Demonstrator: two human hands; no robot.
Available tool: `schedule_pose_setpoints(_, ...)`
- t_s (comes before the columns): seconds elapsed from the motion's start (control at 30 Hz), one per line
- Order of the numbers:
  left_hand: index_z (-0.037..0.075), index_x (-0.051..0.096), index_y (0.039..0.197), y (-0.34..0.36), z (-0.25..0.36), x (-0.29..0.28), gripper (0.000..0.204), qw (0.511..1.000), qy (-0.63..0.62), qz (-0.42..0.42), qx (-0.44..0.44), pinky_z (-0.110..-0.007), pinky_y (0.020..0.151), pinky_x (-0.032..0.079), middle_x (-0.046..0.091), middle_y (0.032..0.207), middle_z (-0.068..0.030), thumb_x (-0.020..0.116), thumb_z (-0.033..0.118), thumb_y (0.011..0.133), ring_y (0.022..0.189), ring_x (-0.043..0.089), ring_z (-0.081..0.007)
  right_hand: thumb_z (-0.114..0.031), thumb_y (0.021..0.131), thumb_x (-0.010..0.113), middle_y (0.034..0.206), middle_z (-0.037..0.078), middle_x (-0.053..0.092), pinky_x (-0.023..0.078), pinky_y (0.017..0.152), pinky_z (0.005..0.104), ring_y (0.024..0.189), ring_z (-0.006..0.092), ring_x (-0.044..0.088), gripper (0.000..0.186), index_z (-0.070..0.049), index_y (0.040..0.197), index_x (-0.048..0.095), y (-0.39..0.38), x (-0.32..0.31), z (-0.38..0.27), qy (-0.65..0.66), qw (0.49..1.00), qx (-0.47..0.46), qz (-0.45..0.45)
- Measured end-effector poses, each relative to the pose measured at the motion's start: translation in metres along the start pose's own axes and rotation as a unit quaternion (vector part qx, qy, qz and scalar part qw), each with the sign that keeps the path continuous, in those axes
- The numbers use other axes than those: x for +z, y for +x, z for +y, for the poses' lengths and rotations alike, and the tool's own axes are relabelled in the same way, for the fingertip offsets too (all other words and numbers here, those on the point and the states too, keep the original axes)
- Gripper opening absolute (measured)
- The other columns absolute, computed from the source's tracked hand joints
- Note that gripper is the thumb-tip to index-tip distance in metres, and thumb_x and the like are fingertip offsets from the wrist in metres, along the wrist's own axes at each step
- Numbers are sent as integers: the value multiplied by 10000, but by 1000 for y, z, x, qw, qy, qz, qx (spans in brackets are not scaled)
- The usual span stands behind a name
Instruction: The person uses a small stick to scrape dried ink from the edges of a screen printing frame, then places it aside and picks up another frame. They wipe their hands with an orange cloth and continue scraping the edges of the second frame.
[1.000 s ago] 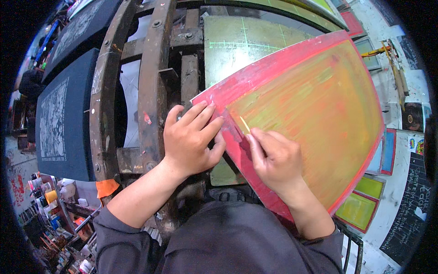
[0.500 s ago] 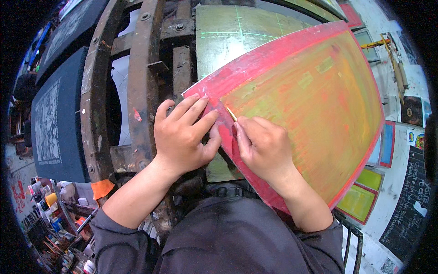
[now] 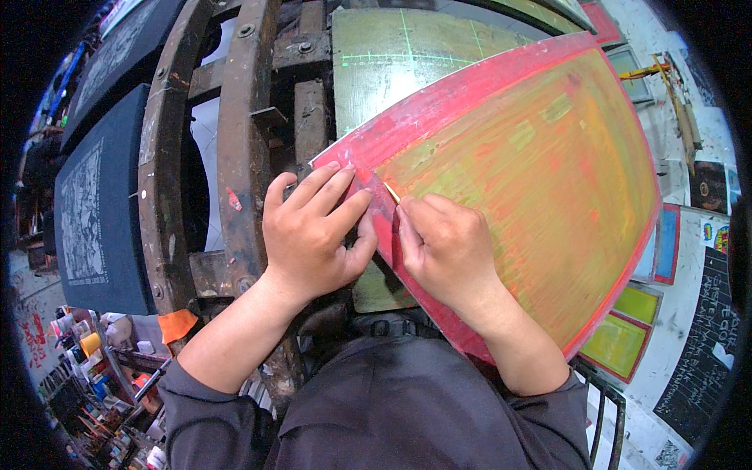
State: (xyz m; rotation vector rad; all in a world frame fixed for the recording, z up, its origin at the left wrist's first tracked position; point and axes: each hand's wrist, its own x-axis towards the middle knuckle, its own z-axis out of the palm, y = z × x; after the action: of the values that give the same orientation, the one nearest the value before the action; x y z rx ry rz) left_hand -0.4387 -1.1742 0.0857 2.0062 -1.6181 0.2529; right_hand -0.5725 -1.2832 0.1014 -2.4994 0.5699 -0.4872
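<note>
A large screen-printing frame (image 3: 540,188) lies at a tilt before me, its mesh stained yellow-green and orange inside a pink-red border. My left hand (image 3: 317,227) rests with fingers spread on the frame's left corner, pressing on the pink border. Pinched in my right hand (image 3: 446,243) is a thin, pale pointed stick (image 3: 392,192); whether it is wood or metal I cannot tell. Its tip touches the mesh near the inner edge of the border, close to my left fingertips. Under the frame sits a greenish board (image 3: 368,86) with bright green grid lines.
Brown metal rails (image 3: 247,141) with bolts run along the left of the frame. Further left are dark printed panels (image 3: 106,204) and a cluttered shelf (image 3: 102,392) of bottles and tools. Smaller coloured screens (image 3: 619,345) and a black lettered board (image 3: 701,345) stand at the right.
My right hand has shifted slightly left and up with the stick. The left hand stays nearly in place on the border.
</note>
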Motion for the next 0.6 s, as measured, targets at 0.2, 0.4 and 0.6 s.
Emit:
schedule_pose_setpoints(0.2,123,650,871,-1,-1,4,227,1000,4,11,10,-397,837,372,636,988,-72,661,187,654,962,598,-221,-5,752,625,679,143,553,444,513,390,606,321,574,78,-26,824,606,-2,4,2,15,1000,1,17)
schedule_pose_setpoints(0.4,123,648,871,-2,-2,4,231,1000,4,8,9,-397,842,368,636,995,-72,665,191,651,973,596,-220,-5,758,631,694,147,571,449,512,380,610,314,588,88,-16,844,614,-2,6,3,24,999,-1,30)
schedule_pose_setpoints(0.6,123,649,869,-1,-2,3,227,1000,6,10,9,-397,853,363,636,998,-71,667,192,653,984,595,-218,13,753,636,673,155,586,450,495,352,561,292,588,98,8,850,635,-1,4,7,66,995,-3,69)
